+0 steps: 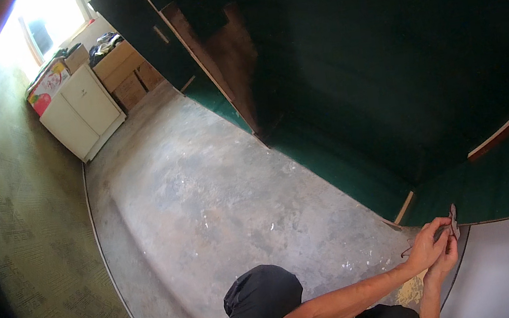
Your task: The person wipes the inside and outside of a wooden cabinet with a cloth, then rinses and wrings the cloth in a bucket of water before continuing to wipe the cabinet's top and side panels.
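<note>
My left hand [426,244] reaches across to the lower right, with its fingertips pinching a small, crumpled, reddish-grey piece of cloth [454,222]. Just below it, my right hand [446,260] grips the lower part of that same piece. Both hands are close together at the edge of a large green-lined wooden furniture piece [360,175]. Whether the cloth touches that edge, I cannot tell. A short wooden strip [404,208] lies on the green surface to the left of the hands, and a longer wooden strip [494,136] is fixed farther up.
Worn concrete floor [221,200] with white specks runs through the middle. An olive patterned mattress [45,220] lines the left side. A pale two-door cabinet [84,110] and cardboard boxes [126,70] stand at the back. A whitish panel [501,262] borders the lower right.
</note>
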{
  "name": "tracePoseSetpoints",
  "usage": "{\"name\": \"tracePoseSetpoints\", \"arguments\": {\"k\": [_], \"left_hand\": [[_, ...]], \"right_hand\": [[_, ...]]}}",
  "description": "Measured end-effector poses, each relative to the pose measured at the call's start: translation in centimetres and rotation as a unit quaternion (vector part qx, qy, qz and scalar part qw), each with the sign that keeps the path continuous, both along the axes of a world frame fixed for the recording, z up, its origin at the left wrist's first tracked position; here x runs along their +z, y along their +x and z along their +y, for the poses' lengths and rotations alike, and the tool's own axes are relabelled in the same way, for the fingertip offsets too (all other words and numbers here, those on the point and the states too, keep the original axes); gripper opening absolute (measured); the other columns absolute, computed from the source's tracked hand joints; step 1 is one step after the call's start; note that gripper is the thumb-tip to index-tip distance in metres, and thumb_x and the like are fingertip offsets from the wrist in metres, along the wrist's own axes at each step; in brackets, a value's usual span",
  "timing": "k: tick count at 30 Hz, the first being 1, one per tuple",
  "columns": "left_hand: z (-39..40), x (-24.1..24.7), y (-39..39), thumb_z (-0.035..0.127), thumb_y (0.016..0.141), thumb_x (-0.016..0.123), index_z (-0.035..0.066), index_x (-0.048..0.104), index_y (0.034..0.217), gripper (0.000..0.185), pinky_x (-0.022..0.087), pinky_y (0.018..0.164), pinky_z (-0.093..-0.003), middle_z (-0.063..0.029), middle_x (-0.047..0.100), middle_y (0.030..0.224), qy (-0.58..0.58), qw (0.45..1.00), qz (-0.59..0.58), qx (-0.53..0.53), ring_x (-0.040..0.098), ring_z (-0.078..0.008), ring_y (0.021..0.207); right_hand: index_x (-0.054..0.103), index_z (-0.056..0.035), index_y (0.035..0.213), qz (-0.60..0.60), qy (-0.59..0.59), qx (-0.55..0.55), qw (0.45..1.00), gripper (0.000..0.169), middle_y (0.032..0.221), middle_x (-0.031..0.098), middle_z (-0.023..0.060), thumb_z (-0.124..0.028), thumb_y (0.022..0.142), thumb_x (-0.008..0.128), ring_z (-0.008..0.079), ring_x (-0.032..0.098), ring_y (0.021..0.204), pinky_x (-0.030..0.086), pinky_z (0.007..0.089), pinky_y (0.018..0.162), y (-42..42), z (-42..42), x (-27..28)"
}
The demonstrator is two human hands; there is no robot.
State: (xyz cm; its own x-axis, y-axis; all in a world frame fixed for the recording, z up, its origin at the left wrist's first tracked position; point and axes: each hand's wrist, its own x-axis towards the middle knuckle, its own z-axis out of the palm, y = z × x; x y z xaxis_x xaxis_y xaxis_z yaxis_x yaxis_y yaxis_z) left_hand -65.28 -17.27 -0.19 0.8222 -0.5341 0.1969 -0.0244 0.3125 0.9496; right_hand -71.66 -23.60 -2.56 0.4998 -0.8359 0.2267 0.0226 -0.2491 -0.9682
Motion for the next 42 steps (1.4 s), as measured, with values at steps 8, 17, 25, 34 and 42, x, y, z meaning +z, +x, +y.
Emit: {"name": "tracePoseSetpoints", "arguments": {"k": [8,17,25,34,42], "left_hand": [[0.1,-0.7,-0.5,0.013,0.100,0.057,0.002,0.060,0.137,0.038,0.051,0.101,-0.0422,-0.0218,0.065,0.131,0.030,0.998,-0.045,0.016,0.063,-0.0355,0.119],[-0.5,-0.7,-0.8,0.004,0.094,0.058,-0.004,0.059,0.131,0.038,0.047,0.104,-0.0464,-0.0259,0.065,0.125,0.018,0.993,-0.104,0.060,0.057,-0.0430,0.119],[-0.3,-2.5,-0.9,0.006,0.094,0.059,0.000,0.053,0.134,0.041,0.049,0.099,-0.0500,-0.0276,0.063,0.124,0.054,0.994,-0.090,0.041,0.057,-0.0456,0.117],[0.3,-2.8,-0.5,0.006,0.094,0.059,-0.001,0.051,0.133,0.040,0.050,0.095,-0.0535,-0.0311,0.062,0.118,0.078,0.994,-0.071,0.007,0.059,-0.0495,0.111],[0.4,-3.0,-0.6,0.008,0.093,0.061,-0.002,0.051,0.132,0.042,0.049,0.096,-0.0529,-0.0317,0.061,0.118,0.084,0.995,-0.059,-0.001,0.059,-0.0497,0.110]], "right_hand": [[0.058,-0.0014,0.130,-0.056,0.137,0.094,0.984,0.036,0.126,0.063,0.0155,-0.024,0.106,0.044,0.0274,0.062,0.115,0.051,0.0402,0.100,-1.0,-2.7,-2.0],[0.054,-0.0069,0.135,-0.047,0.163,0.104,0.980,0.031,0.128,0.062,0.0074,-0.022,0.108,0.054,0.0205,0.063,0.111,0.053,0.0332,0.092,-2.3,-2.7,-1.8],[0.052,-0.0085,0.139,-0.029,0.213,0.099,0.972,0.037,0.135,0.060,0.0071,-0.031,0.109,0.053,0.0217,0.062,0.118,0.052,0.0344,0.097,-2.9,-4.0,-4.8],[0.053,-0.0080,0.136,-0.045,0.254,0.103,0.961,0.033,0.127,0.063,0.0084,-0.028,0.109,0.053,0.0225,0.063,0.113,0.053,0.0356,0.093,-2.1,-2.6,-4.2],[0.051,-0.0092,0.141,-0.041,0.294,0.117,0.948,0.040,0.134,0.061,0.0081,-0.033,0.109,0.053,0.0230,0.062,0.118,0.051,0.0366,0.099,-2.2,-2.5,-4.2]]}}
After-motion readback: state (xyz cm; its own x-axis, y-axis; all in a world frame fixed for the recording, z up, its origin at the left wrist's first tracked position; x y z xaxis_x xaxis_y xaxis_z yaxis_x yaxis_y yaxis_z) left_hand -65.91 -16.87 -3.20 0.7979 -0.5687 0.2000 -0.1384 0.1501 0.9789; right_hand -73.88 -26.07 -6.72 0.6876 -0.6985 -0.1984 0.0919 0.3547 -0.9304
